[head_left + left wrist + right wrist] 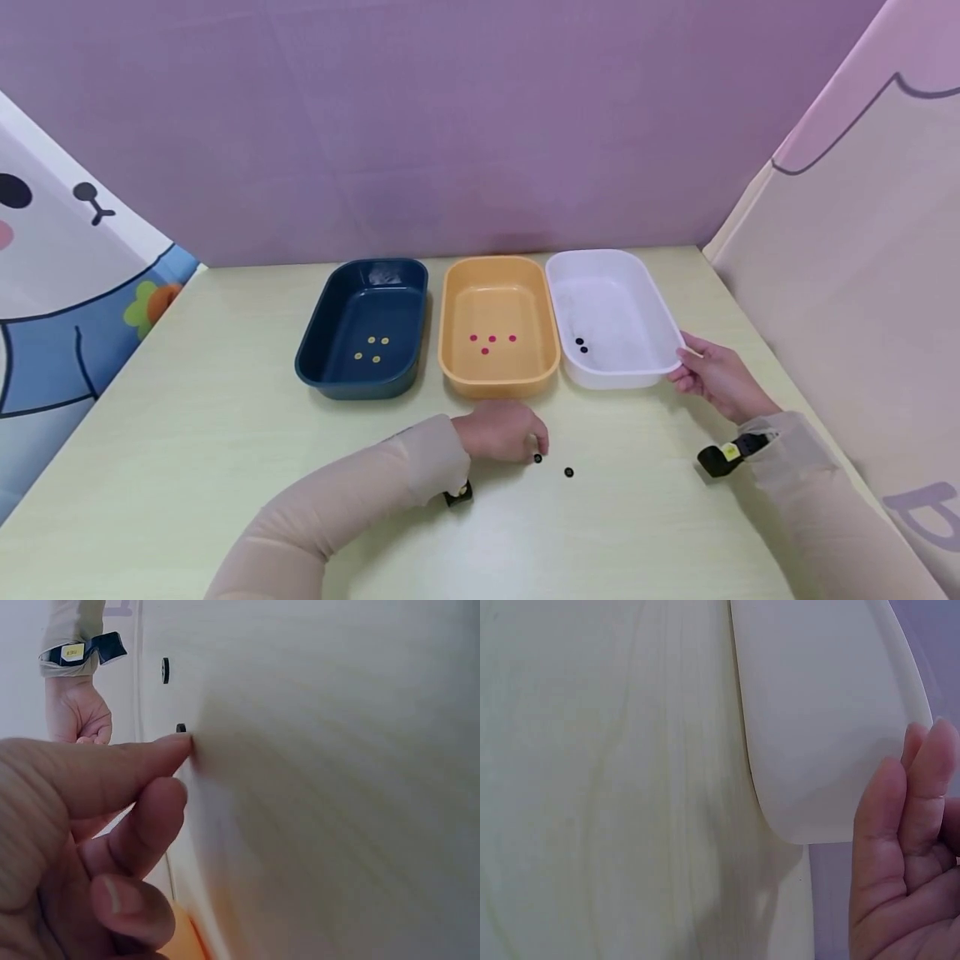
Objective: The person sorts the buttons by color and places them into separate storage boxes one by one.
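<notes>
My left hand [501, 431] is low over the table in front of the orange tray, fingers bent and a fingertip at a small black button [537, 458]. In the left wrist view that button [181, 728] peeks out just behind the fingertip, with the other visible fingers apart from it. A second black button [568, 472] lies a little to the right on the table. My right hand [716, 375] grips the white tray [611, 379] at its near right corner, thumb at the rim. Two black buttons [581, 345] lie inside that tray.
The orange tray [498, 388] stands in the middle with several red buttons [492, 339]. To its left is a dark blue tray [360, 390] holding several yellow buttons [376, 359]. A purple cloth wall [450, 125] rises behind, with printed cloth panels at both sides.
</notes>
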A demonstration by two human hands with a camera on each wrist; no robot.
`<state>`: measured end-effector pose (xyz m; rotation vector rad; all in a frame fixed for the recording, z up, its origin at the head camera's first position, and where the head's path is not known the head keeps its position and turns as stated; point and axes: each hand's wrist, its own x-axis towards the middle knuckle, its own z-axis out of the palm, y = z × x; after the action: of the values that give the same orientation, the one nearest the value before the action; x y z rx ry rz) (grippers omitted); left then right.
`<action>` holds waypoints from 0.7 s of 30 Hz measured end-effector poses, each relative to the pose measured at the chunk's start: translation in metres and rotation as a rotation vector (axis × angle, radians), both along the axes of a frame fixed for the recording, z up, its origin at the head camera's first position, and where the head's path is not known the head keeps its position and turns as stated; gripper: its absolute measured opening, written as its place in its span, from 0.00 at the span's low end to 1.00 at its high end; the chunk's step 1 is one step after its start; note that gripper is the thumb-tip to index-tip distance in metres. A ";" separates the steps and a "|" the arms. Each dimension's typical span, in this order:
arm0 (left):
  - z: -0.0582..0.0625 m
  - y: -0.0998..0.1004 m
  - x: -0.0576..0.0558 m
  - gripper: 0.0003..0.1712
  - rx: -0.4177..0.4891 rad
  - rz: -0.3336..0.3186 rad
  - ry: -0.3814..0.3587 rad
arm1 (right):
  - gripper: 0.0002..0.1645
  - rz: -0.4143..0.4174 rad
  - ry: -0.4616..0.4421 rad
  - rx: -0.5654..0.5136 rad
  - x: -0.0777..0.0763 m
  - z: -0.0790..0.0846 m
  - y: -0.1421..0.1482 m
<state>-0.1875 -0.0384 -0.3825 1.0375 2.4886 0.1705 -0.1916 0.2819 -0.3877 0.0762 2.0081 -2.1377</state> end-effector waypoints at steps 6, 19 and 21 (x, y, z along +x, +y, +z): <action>0.000 0.004 0.000 0.06 -0.008 0.006 -0.024 | 0.35 0.004 0.004 0.010 0.000 -0.001 0.001; 0.004 0.001 -0.003 0.09 0.037 0.053 -0.064 | 0.35 0.020 0.014 0.001 0.001 0.001 0.000; 0.005 -0.001 -0.003 0.09 0.072 0.058 -0.074 | 0.35 0.020 0.013 0.001 0.001 0.001 0.000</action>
<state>-0.1907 -0.0391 -0.3774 0.9695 2.4633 0.3125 -0.1905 0.2819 -0.3863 0.0428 2.0083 -2.1308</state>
